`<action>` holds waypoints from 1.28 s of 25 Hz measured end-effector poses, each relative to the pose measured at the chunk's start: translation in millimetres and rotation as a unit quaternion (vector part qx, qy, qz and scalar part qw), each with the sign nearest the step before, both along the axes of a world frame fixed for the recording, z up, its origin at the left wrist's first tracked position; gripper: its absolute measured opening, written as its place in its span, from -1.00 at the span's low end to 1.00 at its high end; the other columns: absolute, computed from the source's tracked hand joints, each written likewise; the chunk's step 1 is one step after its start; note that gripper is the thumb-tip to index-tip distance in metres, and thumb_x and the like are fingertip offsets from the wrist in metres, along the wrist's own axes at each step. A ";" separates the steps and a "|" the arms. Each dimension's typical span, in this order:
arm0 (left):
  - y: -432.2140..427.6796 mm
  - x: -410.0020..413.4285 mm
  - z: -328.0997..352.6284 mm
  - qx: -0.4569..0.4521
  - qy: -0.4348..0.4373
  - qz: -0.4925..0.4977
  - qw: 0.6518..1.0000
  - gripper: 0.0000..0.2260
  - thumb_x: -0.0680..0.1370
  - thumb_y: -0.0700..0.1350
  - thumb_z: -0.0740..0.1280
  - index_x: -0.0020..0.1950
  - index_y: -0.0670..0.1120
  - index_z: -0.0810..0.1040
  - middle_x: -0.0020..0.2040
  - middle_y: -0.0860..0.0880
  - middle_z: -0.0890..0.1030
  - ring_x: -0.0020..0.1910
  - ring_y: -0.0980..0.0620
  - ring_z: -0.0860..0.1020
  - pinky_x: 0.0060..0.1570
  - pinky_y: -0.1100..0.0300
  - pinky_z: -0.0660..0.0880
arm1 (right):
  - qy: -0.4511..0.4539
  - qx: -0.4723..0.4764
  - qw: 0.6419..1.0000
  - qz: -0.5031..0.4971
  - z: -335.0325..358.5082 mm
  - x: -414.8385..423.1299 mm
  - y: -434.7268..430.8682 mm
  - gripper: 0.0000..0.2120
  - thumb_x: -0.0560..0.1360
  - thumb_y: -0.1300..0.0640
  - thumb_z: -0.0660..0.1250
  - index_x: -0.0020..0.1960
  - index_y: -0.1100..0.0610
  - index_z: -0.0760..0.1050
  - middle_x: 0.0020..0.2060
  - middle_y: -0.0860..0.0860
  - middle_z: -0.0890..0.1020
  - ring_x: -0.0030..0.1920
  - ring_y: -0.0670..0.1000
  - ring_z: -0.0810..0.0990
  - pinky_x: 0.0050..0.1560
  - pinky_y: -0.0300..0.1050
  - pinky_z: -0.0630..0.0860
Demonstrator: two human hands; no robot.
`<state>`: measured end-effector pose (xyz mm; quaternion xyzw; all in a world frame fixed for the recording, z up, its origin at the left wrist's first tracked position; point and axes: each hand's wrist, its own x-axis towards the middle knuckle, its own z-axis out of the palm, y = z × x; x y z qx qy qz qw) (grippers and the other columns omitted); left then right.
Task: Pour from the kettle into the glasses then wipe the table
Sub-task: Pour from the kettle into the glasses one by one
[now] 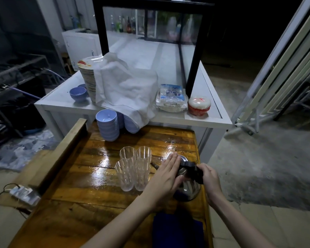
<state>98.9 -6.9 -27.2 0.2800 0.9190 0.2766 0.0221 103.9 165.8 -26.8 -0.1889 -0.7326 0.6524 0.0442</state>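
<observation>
A steel kettle (187, 188) with a black handle stands near the right edge of the glossy wooden table (89, 176). My right hand (208, 178) is closed around the black handle. My left hand (166, 176) lies flat with fingers together against the kettle's lid and left side. Several clear ribbed glasses (132, 167) stand upright in a tight cluster just left of the kettle's spout; they look empty. A dark blue cloth (177, 230) lies on the table's near edge, below the kettle and between my forearms.
Stacks of blue bowls (107, 125) stand at the table's far end. Behind it, a white counter (195, 119) holds a tall plate stack under a white cloth (125, 86), a bagged packet and a red-and-white tub (199, 105). A power strip (23, 194) lies at left.
</observation>
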 end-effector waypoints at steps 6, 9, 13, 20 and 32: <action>-6.3 0.8 9.4 0.078 -0.037 0.038 0.996 -0.46 0.65 0.10 -0.02 0.57 -0.02 -0.14 0.57 0.08 -0.17 0.54 0.19 -0.22 0.53 0.19 -0.18 | 0.014 0.080 0.995 0.050 18.7 -19.4 -3.7 -0.67 0.61 0.12 0.20 -0.23 0.24 0.56 -0.22 0.23 0.63 -0.14 0.16 0.59 -0.09 0.11 0.52; -6.9 0.0 8.3 0.098 -0.048 0.047 0.993 -0.45 0.65 0.10 -0.02 0.57 -0.01 -0.15 0.57 0.08 -0.18 0.54 0.21 -0.22 0.53 0.20 -0.18 | 0.029 0.102 0.992 0.068 23.7 -26.1 -4.2 -0.68 0.61 0.12 0.21 -0.21 0.27 0.57 -0.22 0.24 0.64 -0.11 0.22 0.61 -0.05 0.20 0.56; -8.8 -4.2 7.2 0.107 -0.048 0.057 0.991 -0.44 0.65 0.09 -0.01 0.57 -0.02 -0.16 0.56 0.08 -0.21 0.53 0.21 -0.24 0.52 0.22 -0.20 | 0.042 0.123 0.988 0.080 30.4 -33.8 -5.5 -0.68 0.61 0.12 0.21 -0.22 0.26 0.56 -0.25 0.23 0.62 -0.18 0.18 0.60 -0.15 0.09 0.52; -9.4 -8.7 4.9 0.123 -0.051 0.072 0.989 -0.43 0.64 0.12 -0.03 0.57 -0.03 -0.17 0.55 0.10 -0.23 0.53 0.22 -0.26 0.50 0.26 -0.21 | 0.068 0.167 0.979 0.092 35.6 -47.0 -7.1 -0.65 0.59 0.13 0.25 -0.36 0.08 0.53 -0.39 0.02 0.58 -0.27 0.05 0.54 -0.21 0.01 0.46; -10.4 -10.6 1.0 0.136 -0.045 0.088 0.986 -0.44 0.65 0.10 -0.02 0.57 -0.03 -0.19 0.57 0.07 -0.23 0.52 0.24 -0.26 0.50 0.27 -0.21 | 0.086 0.220 0.967 0.096 43.9 -54.0 -14.1 -0.66 0.58 0.14 0.26 -0.37 0.03 0.55 -0.39 0.00 0.60 -0.26 0.03 0.57 -0.24 -0.07 0.49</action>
